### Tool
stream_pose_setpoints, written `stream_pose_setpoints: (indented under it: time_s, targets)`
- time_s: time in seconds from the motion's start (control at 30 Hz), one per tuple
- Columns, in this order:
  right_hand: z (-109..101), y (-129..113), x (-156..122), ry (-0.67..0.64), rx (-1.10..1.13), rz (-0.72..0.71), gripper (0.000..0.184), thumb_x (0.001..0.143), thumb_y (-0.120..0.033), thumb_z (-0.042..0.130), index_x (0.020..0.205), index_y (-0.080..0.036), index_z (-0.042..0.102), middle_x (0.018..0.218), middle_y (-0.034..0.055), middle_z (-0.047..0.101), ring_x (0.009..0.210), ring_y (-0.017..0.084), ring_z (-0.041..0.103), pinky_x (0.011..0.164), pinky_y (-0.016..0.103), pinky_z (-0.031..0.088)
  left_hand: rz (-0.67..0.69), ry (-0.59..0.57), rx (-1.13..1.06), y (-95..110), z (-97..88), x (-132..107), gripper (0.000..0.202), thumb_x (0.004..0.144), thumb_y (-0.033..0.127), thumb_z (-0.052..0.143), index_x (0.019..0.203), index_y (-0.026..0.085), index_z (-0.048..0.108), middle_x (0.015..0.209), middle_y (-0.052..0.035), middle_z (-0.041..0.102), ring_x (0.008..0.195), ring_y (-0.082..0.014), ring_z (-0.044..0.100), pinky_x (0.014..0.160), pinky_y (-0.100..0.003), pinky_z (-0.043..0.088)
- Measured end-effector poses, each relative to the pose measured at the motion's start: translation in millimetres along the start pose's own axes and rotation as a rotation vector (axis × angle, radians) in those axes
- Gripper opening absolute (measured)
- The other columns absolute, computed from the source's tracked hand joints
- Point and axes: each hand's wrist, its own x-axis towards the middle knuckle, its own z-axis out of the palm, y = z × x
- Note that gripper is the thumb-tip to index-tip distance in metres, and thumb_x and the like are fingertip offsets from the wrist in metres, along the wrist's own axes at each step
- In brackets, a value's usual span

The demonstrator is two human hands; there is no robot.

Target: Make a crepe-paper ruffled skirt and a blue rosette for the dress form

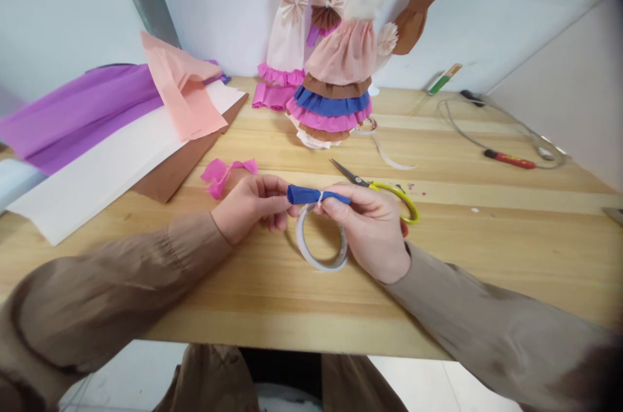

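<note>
Forearms (165, 263) inward, left hand (249, 206) and right hand (377, 230) at blue bundle (302, 194)

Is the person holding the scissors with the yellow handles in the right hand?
No, the scissors lie on the table beyond the right hand, which pinches the folded blue piece.

From the blue piece (302, 195), bare surface (516, 250) is leaving passage at eleven o'clock and, past the yellow-handled scissors (377, 186), at three. The dressed figure (341, 52) is blocking twelve; sheets (117, 159) are crowding ten; sleeved forearms (477, 315) are barring four and eight.
</note>
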Motion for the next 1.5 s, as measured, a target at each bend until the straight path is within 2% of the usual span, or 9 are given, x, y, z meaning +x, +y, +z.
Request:
stream_pose_setpoints:
  time_s: [0.17,0.43,0.57,0.67,0.77,0.9,1.07,1.23,1.5]
  targets:
    - [-2.2,5.7,-0.2,0.05,0.018,0.032,0.004,0.075,-0.024,0.077,0.078,-0.022,0.077,0.073,0.0,0.074,0.062,0.013,0.066,0.066,0.028,0.058,-0.066,0.059,-0.173,4.2,-2.3,1.2,0.034,0.062,0.023,0.083,0.083,0.012,0.059,0.062,-0.002,0.069,0.039,-0.0087,0.057,0.035,-0.016,0.041]
    - [-4.1,8.0,1.1,0.097,0.049,-0.033,0.006,0.077,-0.028,0.078,0.083,-0.026,0.078,0.071,-0.0016,0.074,0.063,0.011,0.066,0.065,0.025,0.058,-0.11,0.026,-0.139,4.4,-3.6,2.3,0.03,0.061,0.021,0.083,0.077,0.011,0.059,0.064,-0.0038,0.07,0.041,-0.0086,0.058,0.035,-0.016,0.041]
    - [-3.9,6.7,2.7,0.101,-0.021,-0.024,0.004,0.076,-0.025,0.076,0.08,-0.025,0.078,0.072,-0.0011,0.075,0.063,0.012,0.067,0.066,0.027,0.059,0.097,0.179,-0.048,2.6,-0.5,-0.8,0.029,0.073,0.038,0.075,0.078,0.012,0.062,0.066,-0.0019,0.067,0.041,-0.0062,0.053,0.036,-0.016,0.036]
    - [-3.1,3.2,2.3,0.078,-0.089,-0.02,0.004,0.075,-0.022,0.075,0.079,-0.024,0.077,0.077,0.0,0.076,0.067,0.014,0.068,0.068,0.029,0.059,0.362,0.242,0.19,6.5,0.8,-7.4,0.038,0.082,0.051,0.065,0.093,0.014,0.068,0.091,-0.0068,0.071,0.064,-0.0119,0.063,0.05,-0.021,0.048]
    - [-2.2,-0.5,1.6,0.035,-0.18,-0.032,0.004,0.076,-0.021,0.073,0.078,-0.023,0.077,0.078,0.0008,0.076,0.069,0.015,0.068,0.068,0.029,0.057,0.567,0.141,0.535,11.7,2.3,-14.3,0.039,0.085,0.048,0.064,0.103,0.014,0.067,0.1,-0.0097,0.07,0.085,-0.0184,0.065,0.067,-0.027,0.054]
    - [-0.5,-3.9,2.1,0.008,-0.258,-0.077,0.006,0.076,-0.019,0.071,0.076,-0.022,0.076,0.074,0.0009,0.074,0.067,0.015,0.067,0.063,0.027,0.055,0.756,0.036,0.82,10.3,3.4,-15.7,0.029,0.084,0.034,0.067,0.105,0.014,0.065,0.091,-0.0078,0.07,0.079,-0.0165,0.064,0.065,-0.026,0.053]
    - [1.6,-6.2,2.4,-0.042,-0.263,-0.075,0.007,0.077,-0.019,0.069,0.073,-0.021,0.074,0.072,0.0007,0.074,0.065,0.015,0.067,0.063,0.027,0.055,0.709,0.086,0.815,3.1,1.0,-12.4,0.032,0.085,0.03,0.065,0.112,0.013,0.063,0.094,-0.0081,0.069,0.08,-0.0148,0.066,0.063,-0.023,0.055]
    - [2.1,-6.7,2.2,-0.048,-0.271,-0.027,0.007,0.078,-0.022,0.068,0.073,-0.021,0.073,0.07,0.0004,0.073,0.062,0.014,0.066,0.062,0.026,0.055,0.742,0.031,0.786,2.8,3.0,-13.8,0.03,0.084,0.025,0.063,0.111,0.01,0.064,0.085,-0.0062,0.066,0.069,-0.0117,0.061,0.058,-0.021,0.053]
    - [3.1,-6.5,1.8,-0.087,-0.295,-0.018,0.007,0.078,-0.023,0.069,0.073,-0.02,0.073,0.071,0.0009,0.074,0.063,0.014,0.065,0.061,0.026,0.054,0.742,0.012,0.783,2.0,1.1,-11.0,0.026,0.085,0.026,0.066,0.106,0.012,0.068,0.083,-0.0072,0.067,0.069,-0.0134,0.061,0.06,-0.024,0.053]
